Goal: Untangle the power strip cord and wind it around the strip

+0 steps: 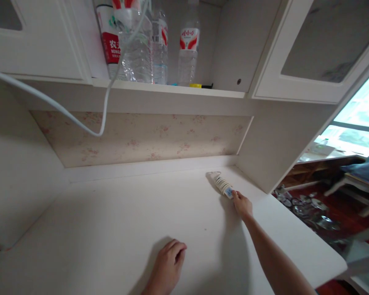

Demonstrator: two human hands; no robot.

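Note:
My right hand (242, 203) reaches far across the white desk (110, 229) and is closed on the near end of a small white ribbed object with a blue label (224, 186), which lies on the desk near the back right corner. My left hand (169, 262) rests on the desk close to me, its fingers curled under with nothing visible in them.
Above the desk a shelf (172, 88) holds several water bottles (187, 49) and a yellow pen (199, 85). A white cable (104, 110) hangs from above. White cabinet doors (310, 53) flank the shelf. To the right are a window, a dark floor and a chair (353, 182).

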